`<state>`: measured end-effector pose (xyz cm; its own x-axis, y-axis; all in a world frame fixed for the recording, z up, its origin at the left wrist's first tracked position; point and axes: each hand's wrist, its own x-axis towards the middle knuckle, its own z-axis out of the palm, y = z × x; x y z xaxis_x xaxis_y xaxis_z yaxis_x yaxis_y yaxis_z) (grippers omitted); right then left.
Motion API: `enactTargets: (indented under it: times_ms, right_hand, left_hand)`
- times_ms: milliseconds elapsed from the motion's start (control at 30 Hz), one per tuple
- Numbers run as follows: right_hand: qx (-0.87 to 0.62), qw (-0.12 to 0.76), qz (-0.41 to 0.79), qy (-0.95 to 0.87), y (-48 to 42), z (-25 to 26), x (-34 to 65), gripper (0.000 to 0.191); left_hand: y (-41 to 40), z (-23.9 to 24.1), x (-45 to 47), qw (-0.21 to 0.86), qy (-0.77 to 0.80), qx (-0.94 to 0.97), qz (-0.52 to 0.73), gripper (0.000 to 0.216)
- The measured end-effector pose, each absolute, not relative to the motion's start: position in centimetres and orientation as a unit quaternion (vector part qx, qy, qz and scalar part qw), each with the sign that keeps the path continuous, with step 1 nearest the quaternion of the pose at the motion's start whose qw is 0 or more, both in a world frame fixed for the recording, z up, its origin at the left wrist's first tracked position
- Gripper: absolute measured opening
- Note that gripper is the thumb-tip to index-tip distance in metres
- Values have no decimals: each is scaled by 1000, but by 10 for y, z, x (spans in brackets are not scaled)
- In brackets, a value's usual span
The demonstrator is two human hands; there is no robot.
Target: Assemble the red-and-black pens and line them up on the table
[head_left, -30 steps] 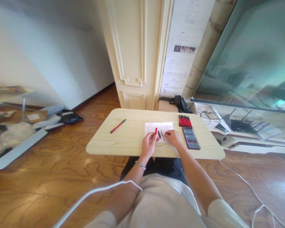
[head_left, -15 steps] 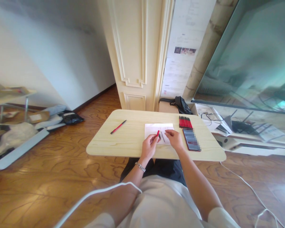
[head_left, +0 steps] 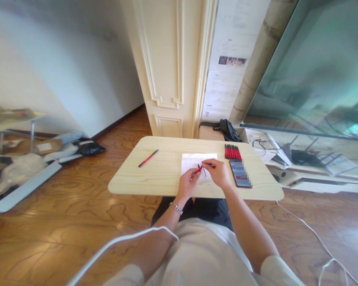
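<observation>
My left hand [head_left: 187,183] pinches a short red pen barrel [head_left: 199,169] over a white sheet of paper [head_left: 197,160] on a small light wooden table [head_left: 161,174]. My right hand [head_left: 217,172] is closed on the other end of that red piece, fingertips almost meeting the left ones. Two thin dark pen parts [head_left: 203,169] lie on the paper just beyond the fingers. A bracelet sits on my left wrist.
A whole red pen [head_left: 148,158] lies at the table's left. A row of red-and-black pens [head_left: 232,151] and a phone [head_left: 240,174] lie at the right. A black bag [head_left: 226,130] sits behind the table. A white cable [head_left: 304,226] runs across the wooden floor.
The left hand tilted the red piece from upright down toward the right. The right hand came off the paper and closed on that piece's end.
</observation>
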<state>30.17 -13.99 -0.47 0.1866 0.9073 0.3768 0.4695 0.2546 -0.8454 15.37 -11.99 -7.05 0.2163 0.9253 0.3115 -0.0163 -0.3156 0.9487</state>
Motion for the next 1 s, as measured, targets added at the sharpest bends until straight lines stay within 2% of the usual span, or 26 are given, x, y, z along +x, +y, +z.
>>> enactTargets:
  times_ms: [300,567,767,1000]
  right_hand:
    - [-565,440,211,-666,-143,5,313,15]
    - [-593,414,226,-652,-131,-3,321,27]
    - [-715,234,134,-645,-106,-29,332,20]
    - [-766,107,107,-625,-81,-35,317,33]
  left_hand:
    - [-121,-66,152,441,371,648,498,29]
    - [-121,-66,153,518,326,592,525,32]
    - [-120,-66,154,538,306,576,534,33]
    - [-118,-69,154,528,315,569,547,31]
